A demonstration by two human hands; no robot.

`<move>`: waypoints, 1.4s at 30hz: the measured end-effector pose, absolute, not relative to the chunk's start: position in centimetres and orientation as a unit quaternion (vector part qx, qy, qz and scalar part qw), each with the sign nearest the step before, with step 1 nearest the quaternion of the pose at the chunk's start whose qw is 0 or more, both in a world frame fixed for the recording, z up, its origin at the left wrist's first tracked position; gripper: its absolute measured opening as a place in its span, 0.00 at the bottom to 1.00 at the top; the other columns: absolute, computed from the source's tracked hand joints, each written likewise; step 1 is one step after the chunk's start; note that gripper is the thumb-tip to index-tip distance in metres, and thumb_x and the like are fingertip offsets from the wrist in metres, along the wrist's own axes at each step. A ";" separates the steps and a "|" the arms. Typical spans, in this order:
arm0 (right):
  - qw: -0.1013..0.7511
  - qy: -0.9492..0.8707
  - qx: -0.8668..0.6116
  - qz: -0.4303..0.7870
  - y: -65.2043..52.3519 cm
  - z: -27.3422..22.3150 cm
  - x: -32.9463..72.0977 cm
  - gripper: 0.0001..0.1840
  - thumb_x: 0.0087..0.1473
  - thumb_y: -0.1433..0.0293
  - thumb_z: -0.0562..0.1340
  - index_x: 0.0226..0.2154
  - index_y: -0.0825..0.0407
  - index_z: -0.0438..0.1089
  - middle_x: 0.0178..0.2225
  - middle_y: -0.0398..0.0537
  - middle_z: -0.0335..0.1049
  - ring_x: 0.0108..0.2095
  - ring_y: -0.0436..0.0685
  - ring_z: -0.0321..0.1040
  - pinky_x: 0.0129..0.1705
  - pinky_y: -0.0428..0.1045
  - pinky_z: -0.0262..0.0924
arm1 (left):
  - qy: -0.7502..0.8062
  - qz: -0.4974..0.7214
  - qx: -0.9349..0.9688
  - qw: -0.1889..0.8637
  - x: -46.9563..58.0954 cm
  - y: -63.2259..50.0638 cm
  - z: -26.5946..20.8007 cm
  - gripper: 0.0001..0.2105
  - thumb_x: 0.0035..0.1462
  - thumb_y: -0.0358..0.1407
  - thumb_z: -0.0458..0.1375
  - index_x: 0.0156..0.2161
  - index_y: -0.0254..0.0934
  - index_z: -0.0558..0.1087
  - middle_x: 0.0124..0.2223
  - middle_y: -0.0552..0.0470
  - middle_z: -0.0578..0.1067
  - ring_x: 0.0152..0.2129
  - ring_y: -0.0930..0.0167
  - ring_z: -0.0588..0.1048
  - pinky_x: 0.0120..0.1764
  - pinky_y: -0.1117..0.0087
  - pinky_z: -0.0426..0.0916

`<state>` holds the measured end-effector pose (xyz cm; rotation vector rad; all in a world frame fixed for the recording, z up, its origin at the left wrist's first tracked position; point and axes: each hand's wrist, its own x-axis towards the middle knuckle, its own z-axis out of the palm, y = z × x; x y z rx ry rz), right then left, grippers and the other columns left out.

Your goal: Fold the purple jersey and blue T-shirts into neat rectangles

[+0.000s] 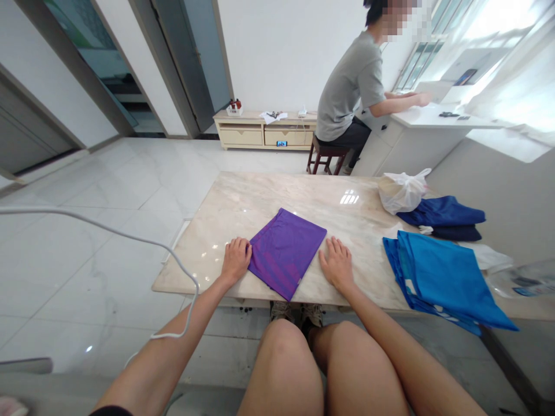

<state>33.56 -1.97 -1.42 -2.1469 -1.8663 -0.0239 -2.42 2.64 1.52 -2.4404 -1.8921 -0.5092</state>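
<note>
Left grip [236, 258] is rested at the left corner of the purple cloth [287, 254]; whether it's pinched can't be told. Right grip [338, 263] is released, laid on the tabletop [236, 199] just beside the right corner. Cloth is already folded flat, placed between both grips; anything left undone can't be judged.

A hand could pass over the marble tabletop [243, 193] beyond the folded purple cloth [286, 254], or through the lane between the right hand [337, 263] and the folded bright blue cloth [451, 277]. Farther right, the white plastic bag [403, 193] and folded navy cloth [446, 214] block the way; a pale cable [130, 235] crosses before the left forearm [186, 318]
</note>
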 end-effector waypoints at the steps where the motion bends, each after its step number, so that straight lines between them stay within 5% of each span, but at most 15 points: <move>1: 0.147 -0.649 -0.747 -0.008 -2.0 -1.4 33.6 0.35 0.73 0.57 0.48 0.72 0.60 0.63 0.75 0.63 0.57 0.74 0.69 0.53 0.75 0.63 0.43 | -0.605 -0.162 -0.780 0.006 -2.4 2.6 1.5 0.08 0.74 0.36 0.51 0.44 0.42 0.72 0.47 0.42 0.77 0.48 0.55 0.73 0.52 0.53 0.66; 42: 0.142 -0.652 -0.744 -0.014 -1.8 -2.0 33.9 0.35 0.74 0.57 0.48 0.72 0.60 0.63 0.76 0.63 0.57 0.74 0.69 0.52 0.75 0.63 0.43 | -0.605 -0.167 -0.778 -0.001 -2.5 2.7 1.3 0.09 0.74 0.36 0.51 0.46 0.41 0.74 0.47 0.41 0.78 0.47 0.54 0.73 0.52 0.52 0.67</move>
